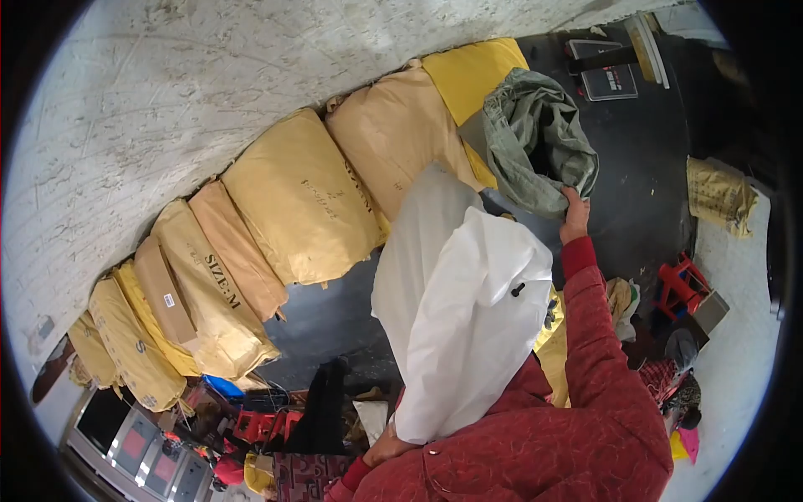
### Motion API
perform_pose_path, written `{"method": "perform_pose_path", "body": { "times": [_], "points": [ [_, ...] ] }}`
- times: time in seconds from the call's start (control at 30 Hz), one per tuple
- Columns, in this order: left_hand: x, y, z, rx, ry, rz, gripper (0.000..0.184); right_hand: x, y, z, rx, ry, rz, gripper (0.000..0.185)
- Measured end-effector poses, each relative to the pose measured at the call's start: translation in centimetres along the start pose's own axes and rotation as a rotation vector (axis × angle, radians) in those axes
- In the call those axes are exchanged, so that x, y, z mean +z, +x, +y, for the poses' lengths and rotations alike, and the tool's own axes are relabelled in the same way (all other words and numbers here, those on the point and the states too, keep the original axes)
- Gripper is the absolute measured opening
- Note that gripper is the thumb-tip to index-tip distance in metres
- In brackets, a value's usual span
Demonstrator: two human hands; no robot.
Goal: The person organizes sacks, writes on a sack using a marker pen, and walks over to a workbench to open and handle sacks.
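Note:
My right hand (pixel 574 216) is stretched forward and grips the near rim of a grey-green woven sack (pixel 531 167), whose mouth gapes dark. Close to my body, my left hand (pixel 386 445) is closed at the lower edge of a large white plastic bag (pixel 460 326), its fingers partly hidden. The white bag spreads across the middle of the view, in front of my red jacket. A small dark object (pixel 518 289) lies against its surface.
Stuffed tan sacks (pixel 301 201) line the pale wall, with a yellow sack (pixel 477 75) at the far end. Red stools (pixel 684 284) and a person (pixel 682 393) are at the right. A patterned seat (pixel 309 475) stands at the bottom left.

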State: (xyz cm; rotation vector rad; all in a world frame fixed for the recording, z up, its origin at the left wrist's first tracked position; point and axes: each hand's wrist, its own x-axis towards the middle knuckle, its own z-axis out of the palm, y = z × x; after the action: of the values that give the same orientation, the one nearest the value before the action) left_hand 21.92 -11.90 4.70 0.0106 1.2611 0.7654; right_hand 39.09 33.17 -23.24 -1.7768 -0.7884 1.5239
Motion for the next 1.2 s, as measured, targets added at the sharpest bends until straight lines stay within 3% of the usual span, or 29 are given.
{"method": "perform_pose_path", "body": {
  "times": [0.2, 0.37, 0.43, 0.5, 0.53, 0.57, 0.63, 0.8, 1.0, 1.1, 1.13, 1.2],
  "points": [
    [-0.7, -0.8, -0.6, 0.064, -0.13, 0.115, 0.074, -1.1, 0.8, 1.4, 0.006, 0.008, -0.028, 0.051],
    [-4.0, -1.4, -1.6, 0.255, -0.438, 0.381, 0.072, -0.4, 0.9, 1.2, -0.046, 0.092, -0.085, 0.058],
    [-6.1, -2.4, -4.2, 0.352, -0.731, 0.553, 0.071, -0.6, 1.6, 1.8, -0.013, 0.048, 0.008, 0.044],
    [-6.8, -4.1, 3.2, 0.782, -0.208, 0.826, 0.048, -0.5, 1.1, 1.1, 0.028, -0.09, 0.066, 0.052],
    [-7.0, -5.0, 5.4, 0.866, -0.081, 0.911, 0.048, -0.7, 1.1, 1.3, 0.052, -0.046, 0.039, 0.069],
    [-7.5, -6.3, 6.7, 0.902, -0.027, 0.973, 0.048, -0.5, 1.8, 1.5, 0.067, -0.002, 0.004, 0.087],
    [-8.7, -9.1, 9.5, 0.997, 0.09, 1.105, 0.049, -1.1, 3.4, 2.9, 0.009, -0.118, 0.054, 0.096],
    [-11.0, -13.5, 14.7, 1.146, 0.298, 1.377, 0.051, 0.7, -1.7, -2.7, 0.131, -0.207, 0.101, 0.101],
    [-14.0, -14.4, 18.0, 1.199, 0.325, 1.426, 0.054, 0.4, -1.2, -1.8, 0.11, -0.174, 0.095, 0.101],
    [-18.7, -12.3, 17.6, 1.13, 0.181, 1.272, 0.056, 0.5, -2.0, -2.6, 0.113, -0.191, 0.088, 0.102],
    [-23.6, -12.3, 15.6, 1.079, 0.125, 1.192, 0.058, 0.6, -2.2, -2.5, 0.113, -0.196, 0.077, 0.103],
    [-24.4, -7.2, 15.2, 1.006, -0.51, 0.998, 0.061, -0.1, 0.8, 0.1, 0.073, -0.206, 0.083, 0.101]
  ]
}}
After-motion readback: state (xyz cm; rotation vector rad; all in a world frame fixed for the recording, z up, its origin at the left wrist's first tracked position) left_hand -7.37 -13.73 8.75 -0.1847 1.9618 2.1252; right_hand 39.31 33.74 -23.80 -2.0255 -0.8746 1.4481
